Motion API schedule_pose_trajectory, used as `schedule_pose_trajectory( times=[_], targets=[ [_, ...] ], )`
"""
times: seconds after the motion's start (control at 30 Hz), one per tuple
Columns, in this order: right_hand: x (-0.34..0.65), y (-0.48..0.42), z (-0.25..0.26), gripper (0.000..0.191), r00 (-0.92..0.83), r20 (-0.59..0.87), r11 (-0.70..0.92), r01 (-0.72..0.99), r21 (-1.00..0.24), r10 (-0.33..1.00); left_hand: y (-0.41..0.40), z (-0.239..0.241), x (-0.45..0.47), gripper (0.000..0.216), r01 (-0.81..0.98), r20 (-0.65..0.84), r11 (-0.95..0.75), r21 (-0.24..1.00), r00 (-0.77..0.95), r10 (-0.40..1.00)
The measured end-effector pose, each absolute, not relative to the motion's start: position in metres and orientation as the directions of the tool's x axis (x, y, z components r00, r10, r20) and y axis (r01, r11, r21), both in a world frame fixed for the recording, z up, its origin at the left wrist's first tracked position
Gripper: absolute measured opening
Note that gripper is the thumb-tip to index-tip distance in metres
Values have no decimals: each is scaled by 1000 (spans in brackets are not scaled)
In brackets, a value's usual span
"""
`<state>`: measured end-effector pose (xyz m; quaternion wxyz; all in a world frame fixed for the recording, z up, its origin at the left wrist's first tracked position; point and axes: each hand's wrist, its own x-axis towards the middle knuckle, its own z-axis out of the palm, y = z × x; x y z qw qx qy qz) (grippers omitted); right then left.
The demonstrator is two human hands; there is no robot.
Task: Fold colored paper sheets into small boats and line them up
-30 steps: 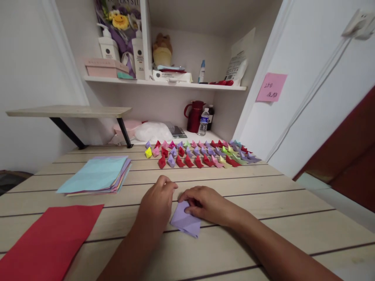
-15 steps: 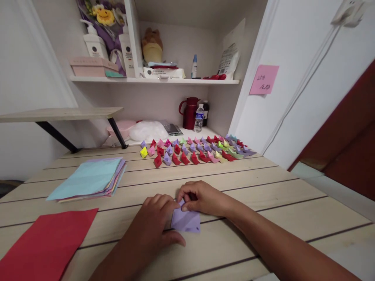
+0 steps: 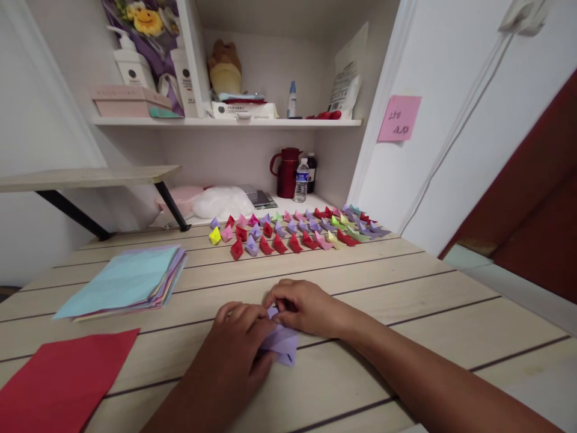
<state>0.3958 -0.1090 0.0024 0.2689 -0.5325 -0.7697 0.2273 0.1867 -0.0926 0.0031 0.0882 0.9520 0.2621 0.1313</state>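
A partly folded purple paper (image 3: 282, 344) lies on the wooden table (image 3: 406, 300) in front of me. My left hand (image 3: 238, 340) covers its left side, fingers curled down onto it. My right hand (image 3: 304, 307) pinches the paper's upper edge, and the fingertips of both hands meet there. Behind them stand rows of small folded paper shapes (image 3: 293, 228) in red, purple, pink, yellow and green.
A stack of coloured paper sheets (image 3: 124, 279) with a light blue top lies at the left. A red sheet (image 3: 58, 382) sits at the near left corner. At the back are a red jug (image 3: 285, 171), a water bottle (image 3: 301, 180) and a loaded shelf (image 3: 225, 122).
My left hand has slid onto the purple paper and my right hand has moved up to its top edge. The paper is more folded and more hidden. The view shifted slightly right.
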Motion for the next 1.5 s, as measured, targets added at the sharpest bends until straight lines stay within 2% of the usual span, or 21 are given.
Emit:
schedule_pose_trajectory(
  times=[0.23, 0.47, 1.03, 1.5],
  targets=[
    [397, -109, 3, 25, -293, 145, 315, 700, -641, 945, -92, 6, 194, 29, 557, 115, -806, 202, 803, 584],
    [402, -108, 2, 32, -352, 140, 356, 683, -637, 925, -91, 5, 196, 28, 600, 62, -772, 210, 780, 623],
    [397, -109, 3, 29, -353, 155, 373, 714, -592, 923, -94, 7, 194, 28, 607, 27, -760, 232, 777, 628],
    [396, -108, 1, 26, -336, 152, 360, 738, -571, 930, -93, 4, 192, 24, 588, 68, -777, 225, 786, 615]
  ],
)
